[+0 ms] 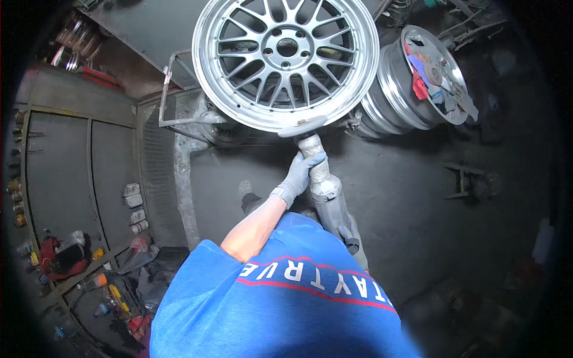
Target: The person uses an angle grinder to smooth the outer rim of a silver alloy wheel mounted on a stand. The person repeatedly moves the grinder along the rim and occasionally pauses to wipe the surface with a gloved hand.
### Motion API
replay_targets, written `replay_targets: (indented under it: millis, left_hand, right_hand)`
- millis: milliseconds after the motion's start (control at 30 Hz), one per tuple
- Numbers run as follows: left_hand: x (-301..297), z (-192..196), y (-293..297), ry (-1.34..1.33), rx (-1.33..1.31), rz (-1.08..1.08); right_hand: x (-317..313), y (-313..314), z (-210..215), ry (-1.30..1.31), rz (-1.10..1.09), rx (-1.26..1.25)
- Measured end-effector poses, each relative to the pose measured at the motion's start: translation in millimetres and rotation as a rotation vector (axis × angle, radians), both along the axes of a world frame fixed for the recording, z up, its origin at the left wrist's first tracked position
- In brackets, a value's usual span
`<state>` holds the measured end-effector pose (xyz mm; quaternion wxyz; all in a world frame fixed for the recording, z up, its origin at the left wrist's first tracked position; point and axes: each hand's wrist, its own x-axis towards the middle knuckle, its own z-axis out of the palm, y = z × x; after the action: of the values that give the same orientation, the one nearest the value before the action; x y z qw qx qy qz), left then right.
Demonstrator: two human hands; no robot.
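Note:
A silver multi-spoke alloy wheel (285,114) faces me at the top middle. Against its lower rim is the round disc (302,126) of a dusty angle sander (331,206); whether disc and rim touch, I cannot tell. Wrapped round the sander's pale, taped neck is my left hand (296,176), in a grey glove, just behind the disc. My right hand (357,243) shows only as a strip of grey glove along the sander's rear end, closed about the body there. Most of its fingers are hidden by the tool and my blue shirt.
A second wheel rim (391,89) lies on its side at the right, with rags and worn discs (434,77) in it. A metal frame (179,122) juts out left of the wheel. Cabinets (57,173) line the left; a small stool (459,181) stands right.

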<state>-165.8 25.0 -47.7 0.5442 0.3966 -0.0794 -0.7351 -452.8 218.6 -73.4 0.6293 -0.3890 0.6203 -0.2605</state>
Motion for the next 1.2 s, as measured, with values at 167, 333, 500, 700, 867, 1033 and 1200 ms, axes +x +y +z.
replay_targets:
  millis: [167,333,500,700,867,1033,1200]
  left_hand:
    - [6,-10,1,-0.007,-0.001,0.068]
    - [21,-1,3,0.010,-0.017,0.102]
    - [7,-6,2,0.059,-0.028,0.047]
    - [11,-2,7,0.100,-0.029,0.046]
    - [55,5,19,0.094,-0.042,0.047]
    - [100,14,14,0.042,-0.054,0.070]
    - [143,24,-2,-0.057,-0.071,0.103]
  right_hand:
    - [33,-17,61,-0.118,-0.095,0.079]
    - [23,-31,45,-0.067,0.055,0.057]
    - [-5,-26,19,0.089,0.164,-0.031]
    - [26,-21,45,-0.194,0.066,-0.052]
    - [97,-51,146,-0.136,0.013,0.178]
    - [131,-61,132,-0.172,0.058,0.187]
    - [145,-68,95,-0.176,0.141,0.108]
